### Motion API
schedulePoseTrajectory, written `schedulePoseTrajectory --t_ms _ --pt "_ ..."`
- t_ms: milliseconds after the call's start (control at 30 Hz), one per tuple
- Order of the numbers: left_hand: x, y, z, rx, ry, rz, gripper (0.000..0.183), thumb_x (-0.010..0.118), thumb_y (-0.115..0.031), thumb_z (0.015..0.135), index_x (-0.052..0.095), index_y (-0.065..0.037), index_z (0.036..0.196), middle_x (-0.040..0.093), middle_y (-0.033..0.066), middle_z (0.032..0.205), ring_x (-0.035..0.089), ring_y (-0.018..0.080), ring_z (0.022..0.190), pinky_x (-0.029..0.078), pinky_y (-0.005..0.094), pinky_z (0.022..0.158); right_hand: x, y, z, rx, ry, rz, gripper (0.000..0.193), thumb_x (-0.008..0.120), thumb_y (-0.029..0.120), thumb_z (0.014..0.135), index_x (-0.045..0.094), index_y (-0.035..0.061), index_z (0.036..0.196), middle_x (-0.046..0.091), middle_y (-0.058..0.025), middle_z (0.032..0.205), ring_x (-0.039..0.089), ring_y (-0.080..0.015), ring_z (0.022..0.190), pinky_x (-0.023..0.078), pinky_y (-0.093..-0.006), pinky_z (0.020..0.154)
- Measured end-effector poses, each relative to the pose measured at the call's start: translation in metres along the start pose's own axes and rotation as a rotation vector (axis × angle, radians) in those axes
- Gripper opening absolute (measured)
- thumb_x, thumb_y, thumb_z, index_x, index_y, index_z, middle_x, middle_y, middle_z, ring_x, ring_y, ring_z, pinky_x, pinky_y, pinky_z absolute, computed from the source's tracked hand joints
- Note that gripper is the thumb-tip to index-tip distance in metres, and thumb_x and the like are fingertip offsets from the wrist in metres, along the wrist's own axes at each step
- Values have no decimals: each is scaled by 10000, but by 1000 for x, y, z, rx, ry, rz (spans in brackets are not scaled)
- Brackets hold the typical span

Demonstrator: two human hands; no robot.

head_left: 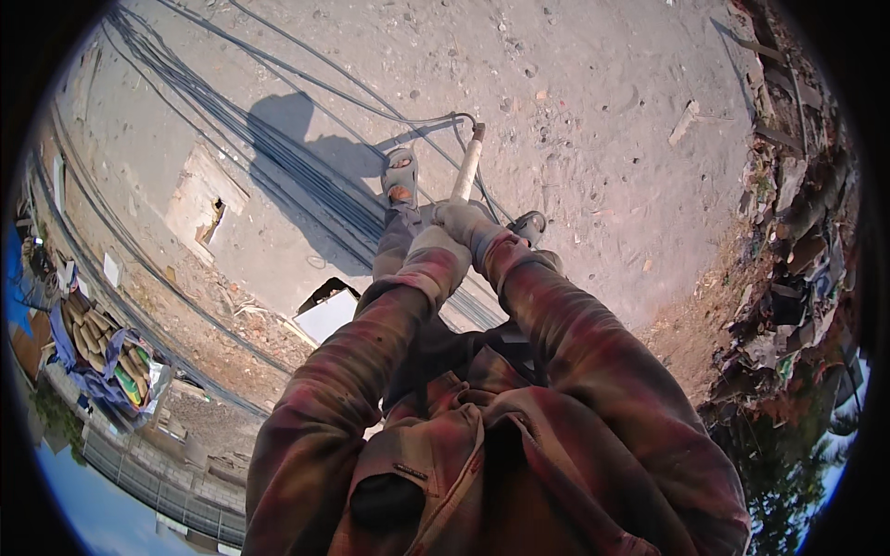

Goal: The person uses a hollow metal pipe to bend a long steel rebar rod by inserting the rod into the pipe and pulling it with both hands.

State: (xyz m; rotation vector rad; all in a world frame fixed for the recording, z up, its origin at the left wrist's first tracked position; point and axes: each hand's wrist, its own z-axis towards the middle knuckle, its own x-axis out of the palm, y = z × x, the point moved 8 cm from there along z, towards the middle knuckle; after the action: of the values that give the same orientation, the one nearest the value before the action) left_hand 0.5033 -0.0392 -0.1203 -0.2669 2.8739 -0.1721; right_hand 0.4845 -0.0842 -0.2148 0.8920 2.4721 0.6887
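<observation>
My left hand (436, 243) and my right hand (462, 222), both in pale work gloves, are closed together round the lower end of a pale pole (469, 169). The pole points away from me, and its far end is darker. A thin dark cable (436, 120) meets that far end and bends there; I cannot tell whether it is hooked, tied or only touching. Beyond and left of my hands runs a bundle of long dark cables (306, 171) along the ground, passing beneath my legs. The part of the pole inside my hands is hidden.
My sandalled foot (400, 176) stands beside the cables. A broken concrete slab (206, 199) with a hole lies left, and a white panel (326, 317) leans by a dark opening. Rubble and scrap (797, 269) line the right side. Stacked filled sacks (97, 343) sit far left.
</observation>
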Motion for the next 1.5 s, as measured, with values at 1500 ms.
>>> schedulePoseTrajectory --t_ms 1500 --pt "-24 18 10 58 423 -367 72 664 -131 694 628 -87 737 556 46 608 546 179 529 427 297 442 32 -15 84 205 -39 289 340 573 320 774 642 42 958 634 -173 846 623 -264 867 474 -364 735"
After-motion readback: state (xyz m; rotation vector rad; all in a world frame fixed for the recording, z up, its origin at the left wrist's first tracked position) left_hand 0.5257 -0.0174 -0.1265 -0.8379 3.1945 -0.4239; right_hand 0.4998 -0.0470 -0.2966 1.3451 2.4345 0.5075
